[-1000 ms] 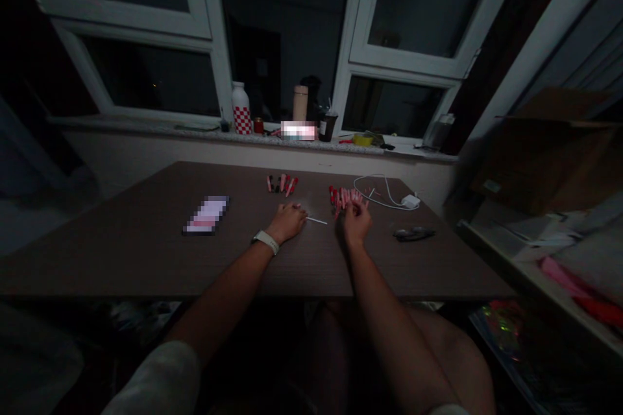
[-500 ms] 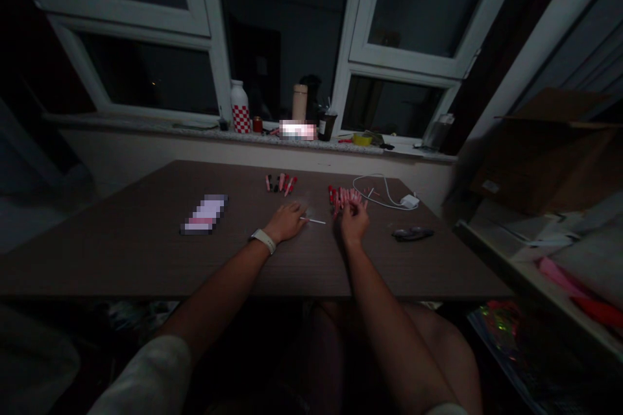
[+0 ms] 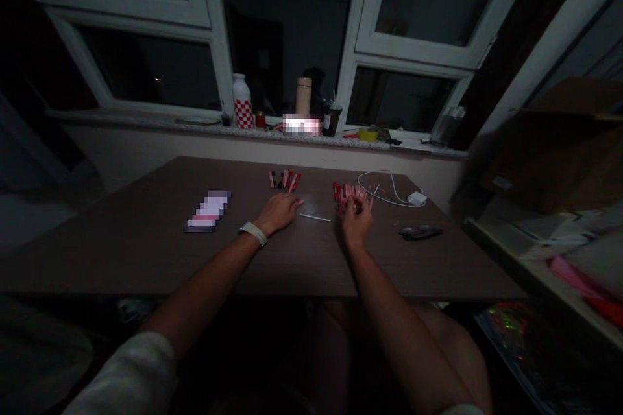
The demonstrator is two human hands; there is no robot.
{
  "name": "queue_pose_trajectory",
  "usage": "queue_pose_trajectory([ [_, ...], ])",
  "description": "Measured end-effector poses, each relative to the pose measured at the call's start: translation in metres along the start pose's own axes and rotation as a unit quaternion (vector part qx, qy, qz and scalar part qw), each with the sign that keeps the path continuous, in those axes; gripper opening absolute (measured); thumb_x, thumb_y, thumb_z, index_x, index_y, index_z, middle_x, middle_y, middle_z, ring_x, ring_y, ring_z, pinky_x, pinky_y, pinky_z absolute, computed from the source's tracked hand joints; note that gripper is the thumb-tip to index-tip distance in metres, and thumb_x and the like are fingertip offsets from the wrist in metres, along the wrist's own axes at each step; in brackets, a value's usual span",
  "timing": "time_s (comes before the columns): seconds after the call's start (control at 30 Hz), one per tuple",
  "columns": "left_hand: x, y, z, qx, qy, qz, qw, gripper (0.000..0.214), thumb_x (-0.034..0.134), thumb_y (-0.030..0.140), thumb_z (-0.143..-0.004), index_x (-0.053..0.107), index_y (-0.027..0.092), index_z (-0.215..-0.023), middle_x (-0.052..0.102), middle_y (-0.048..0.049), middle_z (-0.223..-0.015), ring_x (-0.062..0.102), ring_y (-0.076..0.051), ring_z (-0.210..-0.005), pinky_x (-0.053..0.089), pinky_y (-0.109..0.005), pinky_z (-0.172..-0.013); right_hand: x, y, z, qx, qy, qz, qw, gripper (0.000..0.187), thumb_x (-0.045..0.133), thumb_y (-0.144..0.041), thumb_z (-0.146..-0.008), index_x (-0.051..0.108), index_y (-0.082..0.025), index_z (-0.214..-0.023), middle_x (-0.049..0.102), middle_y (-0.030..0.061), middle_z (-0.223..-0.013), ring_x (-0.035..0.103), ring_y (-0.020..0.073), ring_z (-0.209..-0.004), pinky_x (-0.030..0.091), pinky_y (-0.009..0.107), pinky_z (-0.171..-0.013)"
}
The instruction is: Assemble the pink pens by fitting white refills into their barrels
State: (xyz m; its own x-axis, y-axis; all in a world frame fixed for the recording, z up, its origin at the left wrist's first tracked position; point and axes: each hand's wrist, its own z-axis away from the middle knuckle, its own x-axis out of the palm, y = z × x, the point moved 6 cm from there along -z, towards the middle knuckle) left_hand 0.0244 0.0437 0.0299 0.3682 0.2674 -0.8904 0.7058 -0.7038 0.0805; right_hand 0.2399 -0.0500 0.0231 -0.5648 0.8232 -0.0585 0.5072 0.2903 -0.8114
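Note:
My left hand [image 3: 278, 211], with a white watch on the wrist, lies flat on the dark wooden table [image 3: 146, 253], fingers stretched toward a small group of pink and red pens [image 3: 283, 179]. A thin white stick [image 3: 315, 217] lies on the table just right of it, not touched. My right hand [image 3: 357, 219] is curled at the near edge of a larger pile of red and pink pens [image 3: 348, 192] and seems to pinch one of them; the dim light hides the detail.
A phone [image 3: 208, 211] lies at the left of the table. A white charger and cable [image 3: 396, 192] and a dark small object [image 3: 421, 231] lie at the right. Bottles and cups [image 3: 302, 104] stand on the windowsill. Cardboard boxes [image 3: 549, 142] and clutter fill the right side.
My left hand let go of the white stick and slid forward and left toward the small pen group. The right hand stays at the pile.

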Motion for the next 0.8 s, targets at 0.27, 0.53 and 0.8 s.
queue_pose_trajectory([
  [0.27, -0.005, -0.049, 0.011, -0.048, 0.039, 0.03, 0.998, 0.031, 0.043, 0.019, -0.091, 0.067, 0.018, -0.11, 0.068, -0.0084, -0.114, 0.061, -0.024, -0.105, 0.047, -0.039, -0.095, 0.038, -0.016, 0.034, -0.046, -0.103, -0.069, 0.991, 0.034, 0.048, -0.037, -0.092, 0.069, -0.015, -0.107, 0.07, 0.0116, -0.109, 0.063, 0.0203, -0.101, 0.047, 0.035, -0.089],
  [0.53, 0.012, -0.033, 0.001, 0.006, 0.046, 0.071, 0.996, 0.03, 0.045, 0.015, -0.088, 0.062, 0.014, -0.113, 0.062, -0.0101, -0.116, 0.053, -0.025, -0.112, 0.041, -0.043, -0.1, 0.053, 0.004, 0.041, 0.036, -0.183, -0.108, 0.977, 0.027, 0.052, -0.042, -0.092, 0.061, -0.017, -0.097, 0.069, 0.0024, -0.081, 0.064, 0.0139, -0.076, 0.05, 0.027, -0.071],
  [0.8, 0.021, -0.019, -0.009, 0.016, 0.038, 0.082, 0.996, 0.031, 0.042, 0.019, -0.094, 0.059, 0.012, -0.119, 0.06, -0.0107, -0.122, 0.052, -0.027, -0.117, 0.04, -0.045, -0.102, 0.041, 0.02, 0.015, 0.054, -0.225, -0.133, 0.964, 0.02, 0.061, -0.038, -0.088, 0.054, -0.02, -0.091, 0.063, -0.0049, -0.066, 0.058, 0.0092, -0.058, 0.042, 0.021, -0.057],
])
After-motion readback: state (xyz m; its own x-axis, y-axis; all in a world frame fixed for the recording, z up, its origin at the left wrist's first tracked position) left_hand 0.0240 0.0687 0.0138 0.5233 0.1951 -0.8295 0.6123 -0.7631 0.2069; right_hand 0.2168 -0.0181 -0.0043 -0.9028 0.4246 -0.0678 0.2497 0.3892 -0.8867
